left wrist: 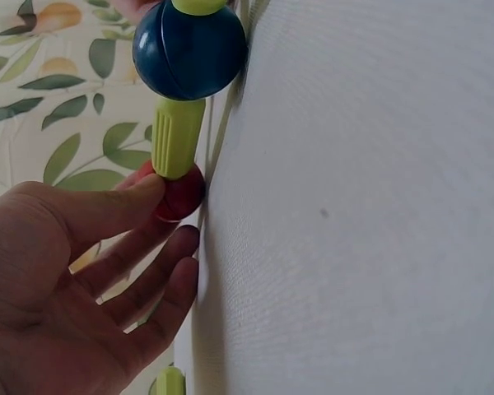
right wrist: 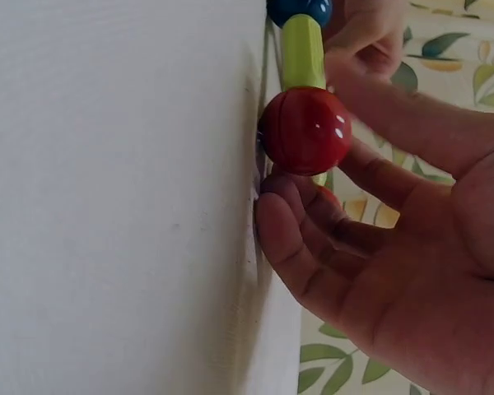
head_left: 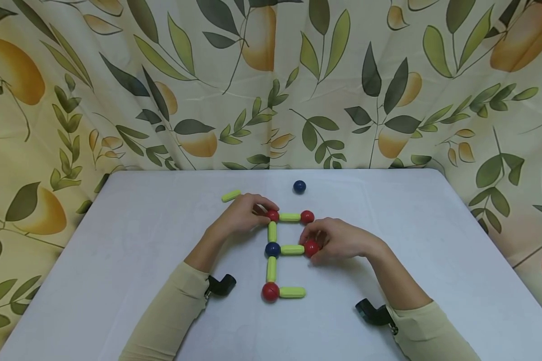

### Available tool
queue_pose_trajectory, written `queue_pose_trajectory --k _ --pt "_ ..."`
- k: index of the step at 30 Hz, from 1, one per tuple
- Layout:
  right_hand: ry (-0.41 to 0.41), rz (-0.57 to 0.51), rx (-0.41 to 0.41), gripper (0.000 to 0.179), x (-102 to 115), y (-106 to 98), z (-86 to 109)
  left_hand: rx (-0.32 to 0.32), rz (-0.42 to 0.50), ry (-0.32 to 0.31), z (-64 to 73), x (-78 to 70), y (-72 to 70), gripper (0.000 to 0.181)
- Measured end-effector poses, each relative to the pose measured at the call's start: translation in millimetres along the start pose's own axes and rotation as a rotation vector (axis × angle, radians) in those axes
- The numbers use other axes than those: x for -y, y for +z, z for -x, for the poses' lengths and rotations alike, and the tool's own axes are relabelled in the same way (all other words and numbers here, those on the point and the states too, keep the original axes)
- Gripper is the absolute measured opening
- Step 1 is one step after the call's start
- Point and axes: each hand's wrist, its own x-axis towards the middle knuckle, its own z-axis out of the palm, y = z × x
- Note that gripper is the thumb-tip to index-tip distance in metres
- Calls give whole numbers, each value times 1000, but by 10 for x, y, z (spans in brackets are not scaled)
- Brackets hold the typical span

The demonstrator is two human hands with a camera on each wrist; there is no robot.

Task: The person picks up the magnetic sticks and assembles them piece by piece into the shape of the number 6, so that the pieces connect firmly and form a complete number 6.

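Observation:
On the white table lies a frame of balls and yellow-green sticks, shaped like an E in the head view. My left hand point(head_left: 244, 213) pinches the red ball point(left wrist: 184, 196) at its upper left corner between thumb and fingers. A stick point(left wrist: 177, 140) runs from that ball to a blue ball point(head_left: 273, 249) in the middle. My right hand point(head_left: 343, 239) holds the red ball point(right wrist: 306, 132) at the end of the middle arm, thumb on one side and fingers curled beneath. The top arm ends in another red ball point(head_left: 307, 216).
A lower red ball point(head_left: 270, 292) bears a stick point(head_left: 292, 292) with a bare right end. Beyond the frame lies a loose dark blue ball point(head_left: 300, 187). A loose stick point(head_left: 231, 195) is beside my left hand. Behind the table point(head_left: 117, 260) hangs a leaf-patterned curtain point(head_left: 316, 100).

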Motion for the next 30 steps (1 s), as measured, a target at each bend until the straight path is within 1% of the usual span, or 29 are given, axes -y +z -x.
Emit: queue_pose_trajectory --k 3,7,10,13,15,19,26,30 --pt "-31 -12 -48 33 -4 -40 4 5 0 -2 3 -3 -7 31" --pt "-77 -34 -181 30 -1 -99 -15 9 0 -9 6 11 -17 30" --pt "-72 -49 -269 28 5 -141 -36 10 1 -7 2 25 -22 30" --pt "-40 -62 -319 27 -17 -170 -61 10 0 5 -8 35 -11 30" --pt "-28 -67 -335 27 -52 -185 -86 11 2 6 -10 30 -3 30" --pt "-19 -73 -337 29 -128 -203 -175 10 0 1 -2 31 -5 30" --pt "12 -85 -272 32 -175 -215 -245 17 1 19 -17 34 -3 30" --pt "11 -66 -274 30 -177 -218 -262 14 5 22 -14 33 -12 30"
